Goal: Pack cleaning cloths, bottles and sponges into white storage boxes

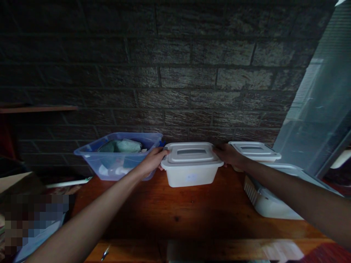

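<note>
A white lidded storage box [191, 174] with a grey handle on its lid stands near the back of the wooden table. At its left end, my left hand [154, 160] grips the rim, the thumb lying on the lid's edge by the grey latch. My right hand [229, 155] holds the opposite end, its fingers curled around the rim and partly in shadow. Just left of the box is a translucent blue bin [120, 155] containing a pale green cloth-like item and some white things. To the right sits another white lidded box [253, 149], partly behind my right wrist.
A larger pale container [279, 206] rests on the right of the wooden table [175, 215], partly under my right forearm. A dark brick wall [175, 98] rises behind. A cardboard box [20, 182] is at the far left, and a pale curtain-like panel [304, 106] hangs at right.
</note>
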The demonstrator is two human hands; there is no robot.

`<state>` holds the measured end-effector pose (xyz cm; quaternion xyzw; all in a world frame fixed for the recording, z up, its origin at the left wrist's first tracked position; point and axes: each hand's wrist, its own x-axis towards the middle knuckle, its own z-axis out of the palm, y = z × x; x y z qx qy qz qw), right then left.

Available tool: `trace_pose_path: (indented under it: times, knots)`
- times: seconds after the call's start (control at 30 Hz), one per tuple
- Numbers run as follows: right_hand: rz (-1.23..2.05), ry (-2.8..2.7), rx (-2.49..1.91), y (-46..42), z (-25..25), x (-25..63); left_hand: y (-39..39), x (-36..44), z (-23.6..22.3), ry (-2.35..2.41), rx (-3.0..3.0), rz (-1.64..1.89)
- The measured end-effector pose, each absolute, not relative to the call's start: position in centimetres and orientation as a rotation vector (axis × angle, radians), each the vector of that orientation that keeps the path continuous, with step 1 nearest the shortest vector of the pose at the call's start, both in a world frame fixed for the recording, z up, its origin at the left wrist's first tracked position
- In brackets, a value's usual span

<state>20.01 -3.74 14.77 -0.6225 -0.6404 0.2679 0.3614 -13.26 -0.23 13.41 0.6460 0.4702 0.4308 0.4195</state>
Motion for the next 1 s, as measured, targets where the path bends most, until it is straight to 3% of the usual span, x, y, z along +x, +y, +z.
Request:
trace_pose_path:
  times: [0.6, 1.0]
  knots:
    - [0.625, -1.765, -2.125, -4.2, 11.8, 19.5, 1.0, -12.8, 9.1, 1.199, 1.712, 1.059]
    - [0.560, -1.413, -1.740, -2.0, 8.8, 18.9, 2.7, -11.8, 8.3, 1.217, 1.564, 1.066]
